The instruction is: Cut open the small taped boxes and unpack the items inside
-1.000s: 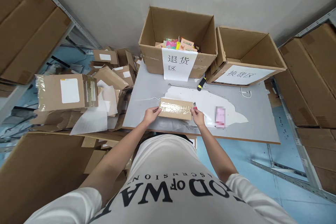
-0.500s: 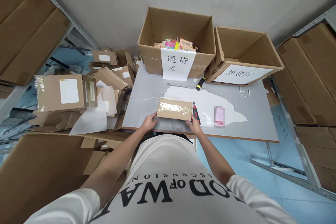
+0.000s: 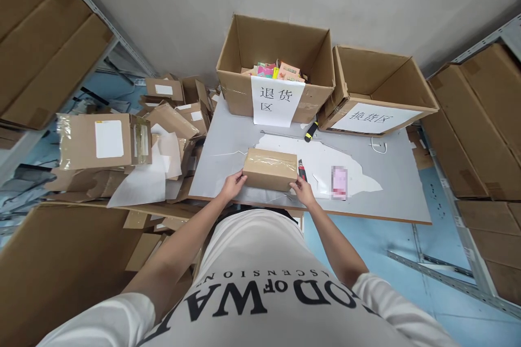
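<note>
Tilted since the earlier frame, a brown, glossy-taped oblong cardboard box is pinched at its left end by the left hand and near right corner by the right hand, near the grey tabletop's front edge. Probably light, stiff; best gripped below slick tape.

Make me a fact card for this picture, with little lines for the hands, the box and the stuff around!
Left hand: holding the left end of the small box
Right hand: holding its right end, near the corner
Small box: brown cardboard, shiny clear tape on top
Beside it: red-and-black cutter, to the right
Big left box: open, white paper sign, colourful packets inside
Big right box: open, white paper sign
Left of table: messy pile of cardboard
</note>
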{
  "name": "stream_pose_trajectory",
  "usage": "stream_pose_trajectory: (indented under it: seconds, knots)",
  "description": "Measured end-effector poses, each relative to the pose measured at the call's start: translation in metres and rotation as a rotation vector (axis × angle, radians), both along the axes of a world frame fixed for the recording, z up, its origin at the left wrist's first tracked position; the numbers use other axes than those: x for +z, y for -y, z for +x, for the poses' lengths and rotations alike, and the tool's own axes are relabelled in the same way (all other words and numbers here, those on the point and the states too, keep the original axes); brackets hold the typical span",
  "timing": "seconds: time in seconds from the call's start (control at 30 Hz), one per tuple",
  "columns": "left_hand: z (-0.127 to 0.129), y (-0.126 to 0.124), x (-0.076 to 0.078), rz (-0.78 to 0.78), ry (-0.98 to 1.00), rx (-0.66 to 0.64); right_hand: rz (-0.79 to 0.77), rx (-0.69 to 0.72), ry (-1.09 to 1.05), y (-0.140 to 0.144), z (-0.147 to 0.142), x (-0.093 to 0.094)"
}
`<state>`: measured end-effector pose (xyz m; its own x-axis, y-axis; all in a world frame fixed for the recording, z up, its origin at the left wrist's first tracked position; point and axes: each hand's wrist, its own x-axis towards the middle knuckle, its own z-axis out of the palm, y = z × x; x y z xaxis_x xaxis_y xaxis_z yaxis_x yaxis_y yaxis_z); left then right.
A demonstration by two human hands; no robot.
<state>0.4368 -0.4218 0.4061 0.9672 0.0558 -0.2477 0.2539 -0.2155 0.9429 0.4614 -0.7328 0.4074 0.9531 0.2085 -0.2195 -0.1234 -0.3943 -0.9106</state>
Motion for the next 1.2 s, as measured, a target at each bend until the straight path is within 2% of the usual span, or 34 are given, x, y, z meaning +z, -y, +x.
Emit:
stream_pose_trajectory:
  seconds: [0.13, 0.37, 0.6, 0.77, 0.87, 0.97, 1.1, 1.2]
  knots:
    - [0.006, 0.002, 0.005, -0.023, 0.02, -0.008, -0.149, -0.037, 0.012, 0.002, 0.01, 0.009]
    - [0.013, 0.003, -0.001, -0.072, 0.001, 0.011, -0.305, -0.068, 0.039, 0.002, 0.024, 0.021]
    - [0.016, 0.003, -0.009, -0.218, -0.033, 0.068, -0.37, -0.13, 0.016, -0.005, 0.037, 0.011]
    - [0.018, 0.004, -0.018, -0.263, -0.039, 0.058, -0.437, -0.164, 0.008, -0.012, 0.049, 0.0]
    - [0.02, 0.004, -0.024, -0.286, -0.027, 0.071, -0.386, -0.18, -0.02, -0.014, 0.053, -0.008]
    - [0.02, 0.001, -0.032, -0.291, -0.034, 0.078, -0.25, -0.187, -0.063, -0.01, 0.048, -0.017]
    - [0.008, -0.008, -0.048, -0.276, -0.099, 0.097, -0.013, -0.219, -0.132, 0.001, 0.024, -0.03]
    - [-0.008, -0.012, -0.062, -0.234, -0.123, 0.096, 0.047, -0.172, -0.144, 0.005, 0.003, -0.035]
